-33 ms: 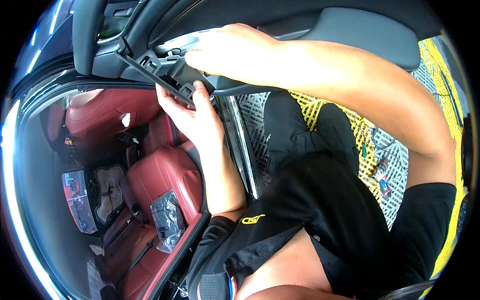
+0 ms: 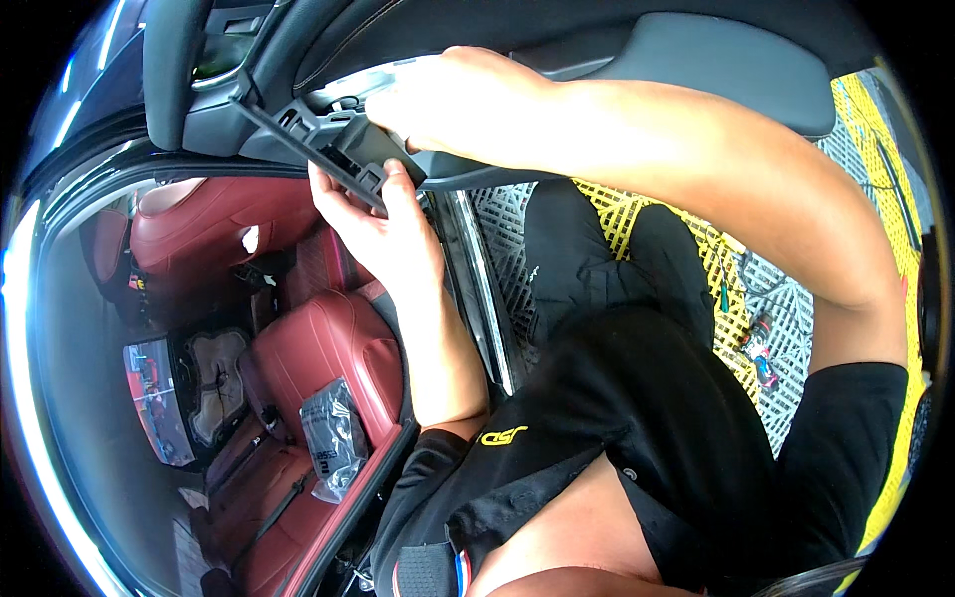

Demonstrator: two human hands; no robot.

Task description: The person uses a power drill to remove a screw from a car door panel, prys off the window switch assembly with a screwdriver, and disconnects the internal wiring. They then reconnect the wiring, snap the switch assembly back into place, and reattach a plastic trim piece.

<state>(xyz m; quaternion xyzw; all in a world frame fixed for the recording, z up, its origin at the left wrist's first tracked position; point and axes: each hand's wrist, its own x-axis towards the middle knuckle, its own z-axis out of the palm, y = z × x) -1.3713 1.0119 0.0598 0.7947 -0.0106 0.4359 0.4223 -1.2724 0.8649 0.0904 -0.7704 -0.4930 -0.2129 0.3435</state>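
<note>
The black door-trim piece tilts beside the door panel, apparently loose, not yet flush. My left hand pinches its lower end, thumb against fingers; my right hand curls beside it, its hold hidden.

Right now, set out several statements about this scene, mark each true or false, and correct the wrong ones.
1. The left hand grips a black plastic trim panel with cut-outs. True.
2. The grey translucent plastic bag lies on the floor. False: it lies on red leather-look upholstery.
3. The right hand rests on a red seat. False: it is up at the dark padded car door.
4. Yellow and grey lattice flooring shows beside the person's black-clad legs. True.
</note>
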